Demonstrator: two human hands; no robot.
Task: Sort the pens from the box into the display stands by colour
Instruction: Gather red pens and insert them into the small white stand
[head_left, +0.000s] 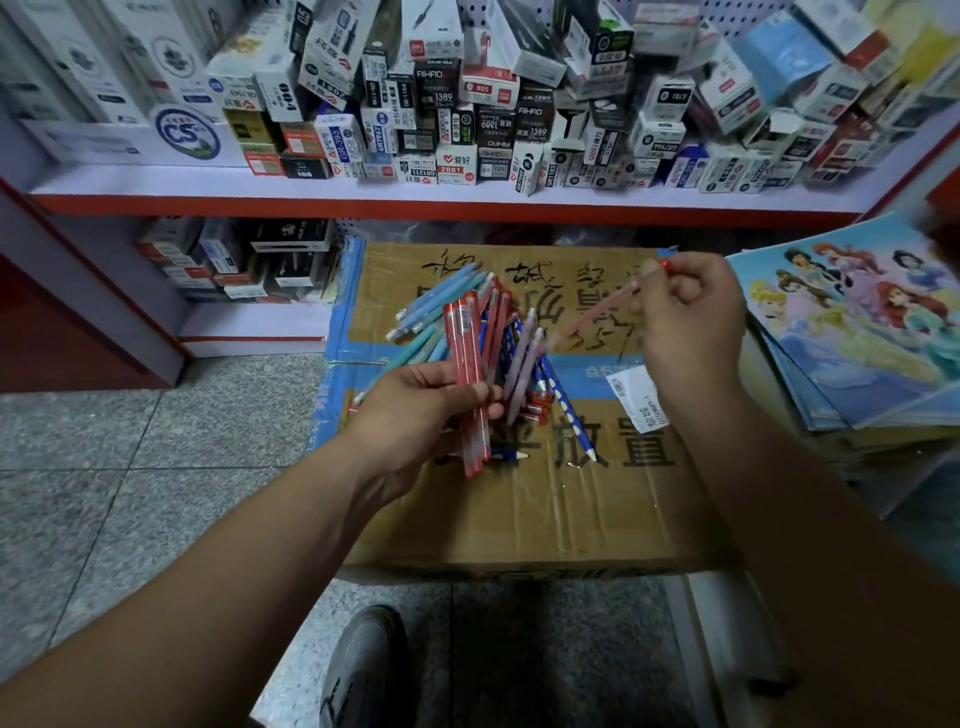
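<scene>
My left hand (421, 410) grips a fanned bundle of pens (467, 343) over a closed cardboard box (571, 499): red ones in front, light blue and teal ones spreading up-left, pale purple ones and dark blue dotted ones to the right. Some pen tips point down toward the box top. My right hand (691, 317) is raised at the right of the bundle and pinches a single pink-red pen (608, 306), which is motion-blurred and slants from the fingers down-left toward the bundle. No display stand is in view.
A white shelf (415, 195) with a red edge, above and behind the box, is piled with small pen cartons. More cartons sit on a lower shelf at left. A stack of cartoon-printed books (857, 322) lies at right. My shoe (363, 670) is on the grey tiled floor.
</scene>
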